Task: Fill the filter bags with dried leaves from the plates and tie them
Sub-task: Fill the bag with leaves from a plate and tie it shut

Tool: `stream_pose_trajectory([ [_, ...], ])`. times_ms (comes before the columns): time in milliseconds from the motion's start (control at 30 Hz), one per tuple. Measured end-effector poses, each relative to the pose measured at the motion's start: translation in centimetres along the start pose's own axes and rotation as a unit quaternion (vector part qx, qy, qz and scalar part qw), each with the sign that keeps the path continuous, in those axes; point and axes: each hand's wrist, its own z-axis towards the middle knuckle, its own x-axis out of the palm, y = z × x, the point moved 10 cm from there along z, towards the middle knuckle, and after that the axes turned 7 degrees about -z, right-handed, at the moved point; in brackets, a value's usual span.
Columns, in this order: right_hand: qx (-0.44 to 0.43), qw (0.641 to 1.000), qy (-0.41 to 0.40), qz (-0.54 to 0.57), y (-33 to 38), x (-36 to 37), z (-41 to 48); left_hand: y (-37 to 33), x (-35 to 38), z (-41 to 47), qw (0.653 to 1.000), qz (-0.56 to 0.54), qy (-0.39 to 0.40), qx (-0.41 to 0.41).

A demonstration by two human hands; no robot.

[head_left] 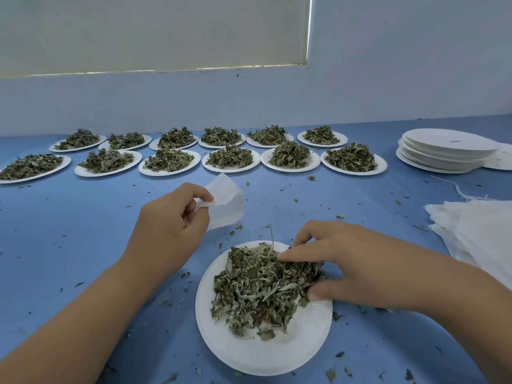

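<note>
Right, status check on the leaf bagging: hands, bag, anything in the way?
Left hand pinches filter bag, looks empty. Right hand grips dried leaves on near plate. Only leaf crumbs between plate and bag.

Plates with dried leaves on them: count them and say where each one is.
13: six in the back row, six in the row before it, one nearest, under the right hand. None seems hidden.
</note>
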Motion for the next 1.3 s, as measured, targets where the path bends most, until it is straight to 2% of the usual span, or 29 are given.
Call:
stream_pose_trajectory([
  [567,0.019,0.999,-0.040,0.010,0.4,-0.9,0.0,-0.2,0.3,0.0,1.000,0.007,0.020,0.002],
  [733,0.036,0.992,-0.060,0.102,-0.7,-1.4,-0.3,-0.2,0.4,0.0,1.000,0.000,0.019,0.003],
  [933,0.034,0.968,-0.113,0.223,-1.6,-2.5,-0.6,-0.9,0.2,0.2,0.999,0.015,0.013,0.025],
  [1300,0.030,0.925,-0.168,0.339,-0.4,-3.3,-0.2,-2.5,0.5,0.5,0.997,0.039,0.048,0.052],
])
